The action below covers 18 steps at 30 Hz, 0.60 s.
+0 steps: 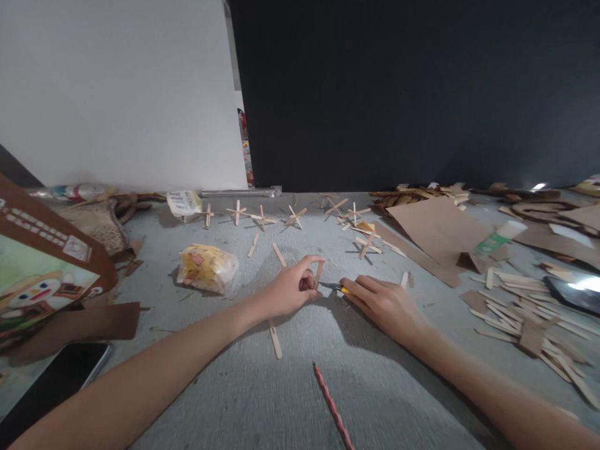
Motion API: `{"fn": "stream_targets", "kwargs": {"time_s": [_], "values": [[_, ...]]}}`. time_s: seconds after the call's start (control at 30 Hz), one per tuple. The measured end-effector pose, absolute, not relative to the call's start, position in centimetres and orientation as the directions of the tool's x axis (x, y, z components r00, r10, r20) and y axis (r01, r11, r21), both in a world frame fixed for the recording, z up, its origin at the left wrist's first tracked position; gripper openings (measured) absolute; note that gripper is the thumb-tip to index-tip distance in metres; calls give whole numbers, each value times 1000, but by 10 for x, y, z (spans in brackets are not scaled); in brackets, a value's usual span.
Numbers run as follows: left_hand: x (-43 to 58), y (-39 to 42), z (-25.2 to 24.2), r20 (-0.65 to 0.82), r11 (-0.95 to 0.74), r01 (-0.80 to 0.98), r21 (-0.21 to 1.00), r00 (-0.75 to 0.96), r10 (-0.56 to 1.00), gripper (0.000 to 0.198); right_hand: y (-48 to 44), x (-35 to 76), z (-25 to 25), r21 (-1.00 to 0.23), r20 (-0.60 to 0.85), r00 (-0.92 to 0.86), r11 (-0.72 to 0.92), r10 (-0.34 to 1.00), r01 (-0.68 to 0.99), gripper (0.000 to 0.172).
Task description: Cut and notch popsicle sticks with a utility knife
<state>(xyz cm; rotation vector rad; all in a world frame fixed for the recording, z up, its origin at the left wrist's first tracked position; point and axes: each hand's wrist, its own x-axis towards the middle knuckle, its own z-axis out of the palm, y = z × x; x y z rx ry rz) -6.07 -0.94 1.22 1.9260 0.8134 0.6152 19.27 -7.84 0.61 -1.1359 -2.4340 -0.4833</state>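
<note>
My left hand point(293, 284) pinches a short wooden craft stick point(319, 274) upright between thumb and forefinger. From the right, my right hand point(382, 303) grips a utility knife point(345, 290) with a yellow handle, its blade at the lower part of the stick. I cannot tell how deep the blade sits. Under my left hand lie craft sticks point(275, 340), partly hidden by it. A red pencil point(332, 403) with a dark tip lies on the table point(244, 400) nearer to me.
Several crossed-stick pieces point(294, 217) stand along the back. Left are a yellow-printed plastic packet point(206, 269), a brown printed bag point(42, 262) and a phone point(56, 387). Right are loose craft sticks point(510, 312), cardboard point(434, 231) and a green-and-white glue stick point(500, 237).
</note>
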Motion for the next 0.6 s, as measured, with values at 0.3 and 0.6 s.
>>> {"fn": "stream_targets", "kwargs": {"time_s": [0.3,0.6], "values": [[-62,-8,15,47,-280,240,930,676,736,70,-80,190,5,156,441,-554,548,706,822,23],[-60,-12,16,121,-317,208,925,629,768,78,-74,202,-1,95,641,-444,509,626,855,29]]}}
